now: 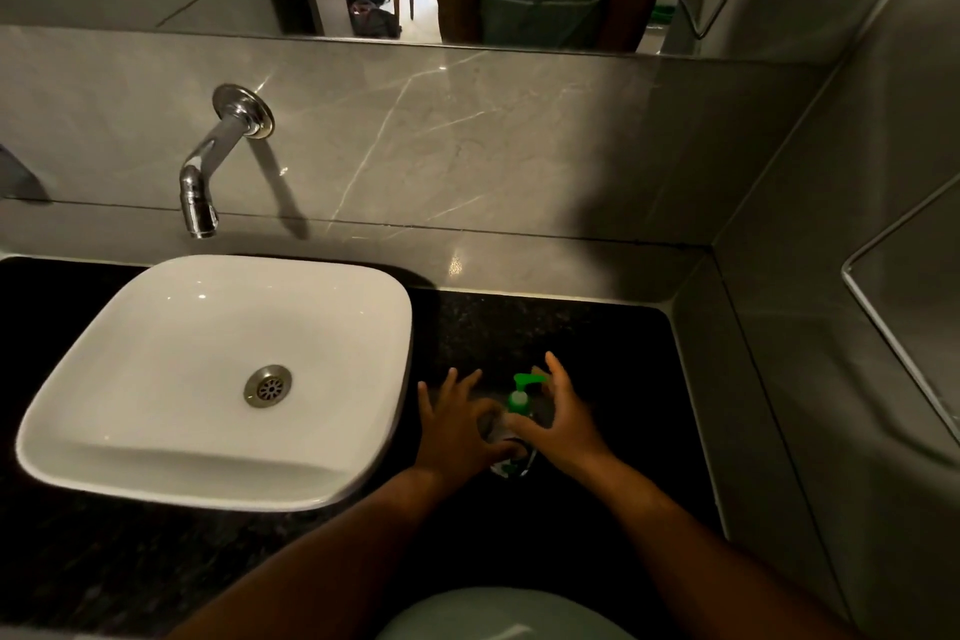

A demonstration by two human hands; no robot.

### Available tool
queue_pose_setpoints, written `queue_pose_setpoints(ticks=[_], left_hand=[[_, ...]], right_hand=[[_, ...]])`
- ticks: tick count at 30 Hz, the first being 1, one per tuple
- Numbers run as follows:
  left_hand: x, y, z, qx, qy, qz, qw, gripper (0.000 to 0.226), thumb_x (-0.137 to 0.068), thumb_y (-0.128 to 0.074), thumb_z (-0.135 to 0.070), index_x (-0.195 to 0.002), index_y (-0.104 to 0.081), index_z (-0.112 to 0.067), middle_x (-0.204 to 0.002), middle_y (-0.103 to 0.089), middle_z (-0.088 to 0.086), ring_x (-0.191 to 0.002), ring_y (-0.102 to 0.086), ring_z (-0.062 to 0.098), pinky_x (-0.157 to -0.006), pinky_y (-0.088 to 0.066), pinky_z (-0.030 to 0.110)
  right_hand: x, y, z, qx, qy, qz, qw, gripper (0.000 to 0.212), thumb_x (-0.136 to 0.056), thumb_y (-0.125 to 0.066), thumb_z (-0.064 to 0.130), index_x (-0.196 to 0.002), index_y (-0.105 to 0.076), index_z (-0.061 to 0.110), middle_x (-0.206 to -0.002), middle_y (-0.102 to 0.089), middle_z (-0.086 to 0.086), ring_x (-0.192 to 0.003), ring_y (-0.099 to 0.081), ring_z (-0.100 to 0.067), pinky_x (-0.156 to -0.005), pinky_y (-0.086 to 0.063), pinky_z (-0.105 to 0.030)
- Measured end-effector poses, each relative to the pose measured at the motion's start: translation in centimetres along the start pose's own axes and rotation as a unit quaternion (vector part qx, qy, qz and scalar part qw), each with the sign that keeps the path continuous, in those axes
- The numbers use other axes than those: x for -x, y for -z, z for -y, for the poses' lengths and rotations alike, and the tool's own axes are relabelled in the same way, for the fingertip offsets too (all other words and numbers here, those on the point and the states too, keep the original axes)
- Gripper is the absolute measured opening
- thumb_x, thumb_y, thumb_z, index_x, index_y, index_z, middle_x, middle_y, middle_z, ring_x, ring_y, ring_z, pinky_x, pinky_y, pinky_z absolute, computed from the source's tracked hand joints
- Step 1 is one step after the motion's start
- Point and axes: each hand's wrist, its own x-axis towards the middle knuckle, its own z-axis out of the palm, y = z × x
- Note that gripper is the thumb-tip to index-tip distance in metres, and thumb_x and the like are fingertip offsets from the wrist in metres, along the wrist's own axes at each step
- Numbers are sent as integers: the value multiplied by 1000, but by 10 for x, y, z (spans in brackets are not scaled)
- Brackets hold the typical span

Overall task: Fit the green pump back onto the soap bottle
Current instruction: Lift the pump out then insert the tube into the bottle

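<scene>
Seen from the head camera, past mid-task. Green pump (521,392) stood upright on the neck of the clear soap bottle (506,437), nozzle pointed toward the right end of the black granite worktop (613,343). Judged as placed on the neck and likely being tightened; whether fully seated could not be told, the collar being partly hidden by fingers. Left to do, on that reading: finish the tightening and let go.

Bottle stood on the worktop between the white basin (156,431) and the worktop's right edge, nearer the front edge than the back wall. Left hand (457,431) rested against the bottle's left side, thumb on the body, other fingers spread loose and not closed round it. Right hand (561,421) pinched at the pump's base with thumb and forefinger, remaining fingers lifted and splayed beyond the nozzle.

Contents: bottle transparent, liquid level not discernible in the dim light. Basin empty, only its metal drain (268,386) showing; chrome wall spout (200,182) above it, not running.
</scene>
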Motion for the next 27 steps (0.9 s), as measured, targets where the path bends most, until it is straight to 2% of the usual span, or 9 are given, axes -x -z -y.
queue_pose_setpoints(ticks=[3,7,10,12,14,18,22,24,27], left_hand=[[0,0,1,0,-4,-8,1000,65,-54,-57,-82,-103,-64,-39,-159,-18,-3,-146,7,21,-106,25,49],[0,-1,0,-5,-21,-35,999,61,-54,-54,-82,-98,-65,-42,-161,0,-1,-143,21,23,-104,30,45],[-1,-1,0,-16,-20,-42,999,59,-55,-55,-81,-98,-66,-41,-161,4,0,-140,28,23,-102,34,43],[-2,0,0,-26,-19,-41,999,61,-55,-55,-82,-99,-66,-41,-161,4,2,-139,28,24,-101,35,43],[-2,0,-2,-33,-20,-40,998,65,-54,-53,-84,-102,-66,-43,-161,4,2,-139,28,24,-101,36,43],[-1,3,-5,-37,-20,-32,999,66,-53,-52,-83,-106,-63,-46,-161,4,2,-139,28,23,-102,33,48],[0,4,-9,-32,-41,-30,998,62,-54,-53,-82,-103,-63,-44,-162,-2,4,-143,21,24,-105,27,54],[1,3,-9,-19,-34,-34,999,62,-53,-54,-82,-101,-63,-44,-162,-3,4,-143,20,22,-105,28,52],[0,5,-5,-13,-10,-32,999,63,-51,-54,-83,-98,-65,-42,-161,-4,1,-143,20,21,-102,33,48]], right_hand=[[2,3,-2,-28,20,-18,999,90,-77,-73,7,-148,-19,24,-124,-57,6,-120,-53,-5,-88,-44,-5],[1,2,3,13,40,-82,996,86,-62,-87,16,-133,-40,22,-89,-57,5,-83,-56,-2,-75,-44,-12],[2,-1,3,8,29,-42,999,95,-66,-85,24,-142,-29,23,-117,-52,8,-107,-52,-5,-87,-39,-13],[1,0,1,-20,21,17,999,95,-77,-76,15,-149,-15,26,-139,-42,9,-128,-42,-6,-96,-40,-17],[-1,3,-1,-49,15,44,998,90,-82,-67,5,-149,-12,30,-144,-43,4,-130,-42,-5,-94,-46,-15],[-5,1,0,-51,7,-2,999,86,-76,-76,11,-144,-28,32,-123,-62,-9,-114,-60,-15,-90,-53,-25],[-5,-8,3,29,32,-111,993,87,-56,-90,32,-130,-46,21,-98,-59,-2,-82,-56,-3,-70,-44,-7],[-2,-10,2,-2,14,-94,995,90,-61,-87,35,-136,-39,22,-116,-55,1,-100,-55,-6,-81,-42,-11],[0,-2,-4,-39,16,-11,999,88,-79,-74,13,-148,-20,18,-143,-42,-3,-132,-37,-9,-98,-38,-15]])
